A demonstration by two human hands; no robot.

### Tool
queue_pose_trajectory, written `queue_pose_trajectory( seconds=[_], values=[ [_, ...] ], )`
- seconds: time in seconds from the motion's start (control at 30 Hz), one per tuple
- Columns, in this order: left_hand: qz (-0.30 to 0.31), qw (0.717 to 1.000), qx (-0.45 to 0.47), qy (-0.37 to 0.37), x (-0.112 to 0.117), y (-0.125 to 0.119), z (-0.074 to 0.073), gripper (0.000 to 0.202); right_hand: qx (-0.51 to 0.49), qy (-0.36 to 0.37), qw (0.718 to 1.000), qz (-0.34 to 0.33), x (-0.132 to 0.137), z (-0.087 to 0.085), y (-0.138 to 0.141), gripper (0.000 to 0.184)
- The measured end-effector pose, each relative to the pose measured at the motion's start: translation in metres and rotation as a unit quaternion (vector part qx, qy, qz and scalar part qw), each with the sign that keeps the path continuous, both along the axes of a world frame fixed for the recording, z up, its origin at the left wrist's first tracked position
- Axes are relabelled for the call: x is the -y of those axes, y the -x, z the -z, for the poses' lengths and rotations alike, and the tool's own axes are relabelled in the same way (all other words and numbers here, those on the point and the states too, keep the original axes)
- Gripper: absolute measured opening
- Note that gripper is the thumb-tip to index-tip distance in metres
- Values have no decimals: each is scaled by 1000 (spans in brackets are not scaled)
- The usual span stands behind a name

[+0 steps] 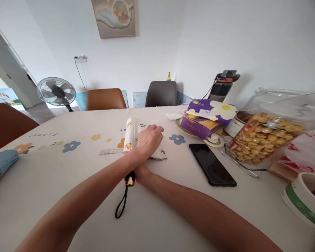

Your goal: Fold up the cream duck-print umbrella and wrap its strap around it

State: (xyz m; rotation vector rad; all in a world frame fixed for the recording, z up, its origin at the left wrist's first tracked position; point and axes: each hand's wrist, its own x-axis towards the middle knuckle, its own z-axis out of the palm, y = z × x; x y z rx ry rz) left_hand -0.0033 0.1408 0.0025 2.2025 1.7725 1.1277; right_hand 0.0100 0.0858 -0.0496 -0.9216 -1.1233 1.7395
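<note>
A folded white umbrella (129,134) with small cartoon prints lies on the table in front of me. Its black handle ends in a gold-coloured cap (129,181), and a black wrist strap (121,206) trails towards me. My left hand (150,140) reaches across from the left and lies over the umbrella's canopy, fingers curled down on the fabric. Crossing beneath the left wrist, my right hand (142,173) rests beside the handle; its fingers are hidden. A loose flap of the canopy (160,154) spreads out to the right of the left hand.
A black phone (212,164), eyeglasses (244,166), a purple tissue pack (212,110) and a clear snack jar (267,136) stand or lie on the right. At the far right is a white-and-green roll (304,203). A blue bundle (2,166) lies at the left edge.
</note>
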Motion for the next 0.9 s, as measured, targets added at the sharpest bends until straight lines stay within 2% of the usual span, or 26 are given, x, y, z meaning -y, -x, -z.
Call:
queue_pose_trajectory(
  seconds=[0.1, 0.2, 0.33, 0.47, 0.57, 0.63, 0.73, 0.9],
  values=[
    [-53, 994, 70, -70, 12, 13, -17, 24, -17, 51, 998, -42, -1, 0, 0, 11],
    [-102, 982, 92, -131, 26, 37, -33, 24, -19, 110, 992, -66, -2, -1, 1, 15],
    [-184, 961, 70, -194, 45, 84, -38, 22, -43, 130, 988, -78, -2, -2, 0, 15],
    [-250, 949, 63, -181, 64, 129, -22, 23, -60, 133, 982, -119, -2, -1, -3, 14],
    [-277, 950, 94, -107, 79, 147, -3, 25, -48, 151, 977, -142, -4, 1, -4, 11],
    [-283, 949, 124, -56, 87, 150, 8, 29, -48, 146, 977, -150, -6, 2, -5, 11],
    [-253, 946, 200, -9, 93, 149, 19, 33, -64, 141, 975, -161, -8, -1, -9, 12],
    [-205, 930, 304, 2, 90, 150, 30, 32, -123, 169, 967, -143, -10, -10, -13, 19]
  ],
)
